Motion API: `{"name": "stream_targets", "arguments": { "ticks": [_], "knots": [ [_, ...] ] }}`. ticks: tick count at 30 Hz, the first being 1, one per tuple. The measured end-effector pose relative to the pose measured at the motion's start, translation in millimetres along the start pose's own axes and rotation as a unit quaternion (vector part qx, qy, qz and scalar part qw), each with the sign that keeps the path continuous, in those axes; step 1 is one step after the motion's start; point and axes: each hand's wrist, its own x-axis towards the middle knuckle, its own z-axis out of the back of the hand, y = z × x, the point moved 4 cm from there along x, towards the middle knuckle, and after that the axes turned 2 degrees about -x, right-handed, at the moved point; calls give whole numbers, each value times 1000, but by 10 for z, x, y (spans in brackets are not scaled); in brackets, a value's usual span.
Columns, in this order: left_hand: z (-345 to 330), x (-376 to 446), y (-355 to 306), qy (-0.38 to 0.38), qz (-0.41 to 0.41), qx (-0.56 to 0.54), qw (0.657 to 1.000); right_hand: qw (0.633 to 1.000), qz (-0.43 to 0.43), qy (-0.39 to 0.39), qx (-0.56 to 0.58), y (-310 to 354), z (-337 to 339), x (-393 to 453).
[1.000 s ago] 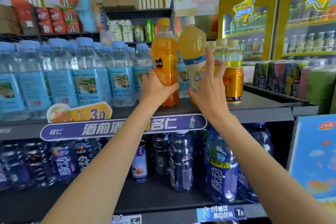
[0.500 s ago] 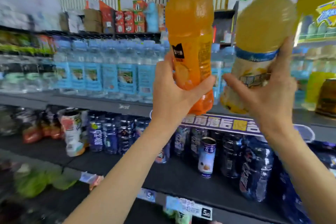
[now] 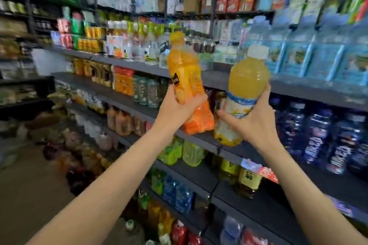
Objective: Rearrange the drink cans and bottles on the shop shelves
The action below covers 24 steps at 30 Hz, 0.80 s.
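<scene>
1. Orange drink fills the orange juice bottle (image 3: 186, 83), which the left hand (image 3: 175, 108) holds in the air in front of the shelves (image 3: 201, 139).
2. Its long axis runs nearly upright, tilted so the orange cap points up and a little left while the base swings down to the right.
3. Left grip: fingers and thumb are curled round the lower half of that bottle, over its label.
4. Beside it, the right hand (image 3: 252, 123) holds a pale yellow juice bottle (image 3: 242, 97) with a white cap.
5. This second bottle also stands close to upright, cap up and leaning slightly right, base lower and to the left.
6. Right grip: the thumb crosses the front of the white and blue label and the fingers wrap round its far side.
7. Both bottles sit near each other, bases closer together than caps; whether they touch cannot be told through the blur.
8. Behind them, blue-labelled water bottles (image 3: 318, 59) fill the upper shelf on the right.
9. Dark blue bottles (image 3: 316, 137) stand on the shelf below those.
10. Green bottles (image 3: 179, 151) sit lower, under the left forearm's line.
</scene>
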Motion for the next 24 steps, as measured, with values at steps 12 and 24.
{"name": "stream_targets", "arguments": {
  "ticks": [12, 24],
  "knots": [
    [3006, 983, 1318, -133, 120, 16, 984, 984, -85, 94, 128, 568, -3288, 585],
    [5502, 2908, 2015, -151, 60, 158, 974, 954, -94, 206, 197, 1322, -6528, 1897]
  ]
}}
